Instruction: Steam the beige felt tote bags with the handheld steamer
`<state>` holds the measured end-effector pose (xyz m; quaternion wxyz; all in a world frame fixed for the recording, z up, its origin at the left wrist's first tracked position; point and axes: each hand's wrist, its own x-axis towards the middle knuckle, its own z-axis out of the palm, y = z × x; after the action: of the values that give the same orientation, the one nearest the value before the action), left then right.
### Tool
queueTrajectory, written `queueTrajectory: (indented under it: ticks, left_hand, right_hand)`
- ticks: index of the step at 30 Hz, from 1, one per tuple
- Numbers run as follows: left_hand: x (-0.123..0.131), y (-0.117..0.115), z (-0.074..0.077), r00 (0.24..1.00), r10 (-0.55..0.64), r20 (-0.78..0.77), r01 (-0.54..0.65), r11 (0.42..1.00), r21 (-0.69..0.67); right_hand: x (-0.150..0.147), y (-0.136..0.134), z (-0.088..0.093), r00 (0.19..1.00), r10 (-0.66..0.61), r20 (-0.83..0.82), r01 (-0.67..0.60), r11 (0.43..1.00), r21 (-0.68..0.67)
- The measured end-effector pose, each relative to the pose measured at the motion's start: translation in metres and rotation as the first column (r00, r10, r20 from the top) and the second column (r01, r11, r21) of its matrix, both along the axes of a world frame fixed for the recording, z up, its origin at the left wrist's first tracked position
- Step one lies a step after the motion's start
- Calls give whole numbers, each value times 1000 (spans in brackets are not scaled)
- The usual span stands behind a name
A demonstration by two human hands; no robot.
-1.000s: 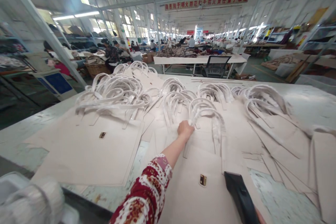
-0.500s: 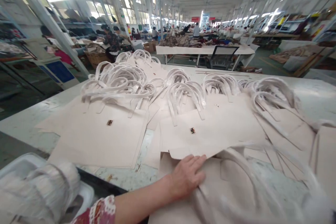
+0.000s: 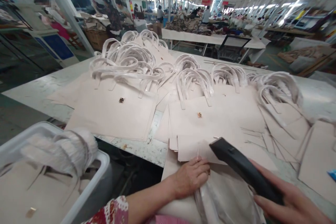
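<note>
My left hand (image 3: 190, 178) is closed at the lower edge of a pale beige bag panel (image 3: 194, 147), its fingers bent over the material. A thin light thread (image 3: 198, 151) stands up just beyond the fingertips. In my right hand (image 3: 286, 196) is a black handheld tool (image 3: 244, 168) shaped like a hair clipper, its wide flat tip close above the panel, right of my left hand. Below both hands lies crumpled, shiny pale material (image 3: 228, 192). Further back on the table sits a beige tote bag (image 3: 112, 112) with a small metal badge (image 3: 121, 100).
Stacks of bags with looped handles (image 3: 126, 56) cover much of the white table (image 3: 31, 84). At lower left stands a white plastic tub (image 3: 97, 171) holding more bags. Another bag stack (image 3: 319, 150) lies on the right. People work at tables further off.
My right hand has come into view from the right with the black tool. My left hand still grips the bag edge. The view has tilted down, showing more of the tub.
</note>
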<state>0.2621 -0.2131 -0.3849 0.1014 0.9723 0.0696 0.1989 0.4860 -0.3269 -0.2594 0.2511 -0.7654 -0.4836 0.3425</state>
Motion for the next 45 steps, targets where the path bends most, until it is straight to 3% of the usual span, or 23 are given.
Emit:
queueTrajectory:
  ticks: [3,5,7,10,12,17,23,26,29,32,36,41,45]
  left_hand:
    - [-2,1,-3,1000,-4,11,5,998,-64]
    - [-2,3,-6,1000,10,4,-9,995,-100]
    - [-1,5,-8,999,35,-13,-37,992,-122]
    - [-1,8,-8,998,57,-37,-61,990,-125]
    - [-1,12,-6,998,55,-38,-59,992,-113]
    - [1,19,-4,999,33,-10,-34,995,-96]
    - [-1,18,-8,994,92,-64,-100,984,-145]
    - [-3,20,-8,986,148,-72,-158,973,-170]
    - [-2,23,-7,966,246,-84,-258,948,-187]
    - [1,27,-2,953,271,-137,-291,943,-161]
    - [9,33,12,935,240,-263,-267,961,-75]
    - [14,43,26,906,175,-386,-200,980,-24]
    - [15,47,29,906,140,-400,-167,985,-33]
  right_hand:
    - [-26,40,5,958,240,-155,-266,949,-170]
    - [-45,63,6,931,315,-183,-345,923,-170]
    - [-57,79,5,938,300,-176,-320,942,-101]
    - [-58,84,6,974,171,-146,-168,985,30]
    - [-51,81,8,981,141,-130,-140,990,23]
    - [-31,76,9,938,299,-177,-330,927,-180]
    - [-32,107,8,825,530,-195,-561,807,-185]
    - [-40,120,7,800,553,-233,-592,791,-152]
    - [-41,121,5,848,447,-284,-479,877,-51]
    - [-22,107,6,938,224,-266,-215,975,61]
    - [20,66,13,979,-41,-202,44,999,14]
    - [39,20,15,963,-110,-245,67,982,-175]
    - [34,33,-1,954,-115,-277,58,977,-207]
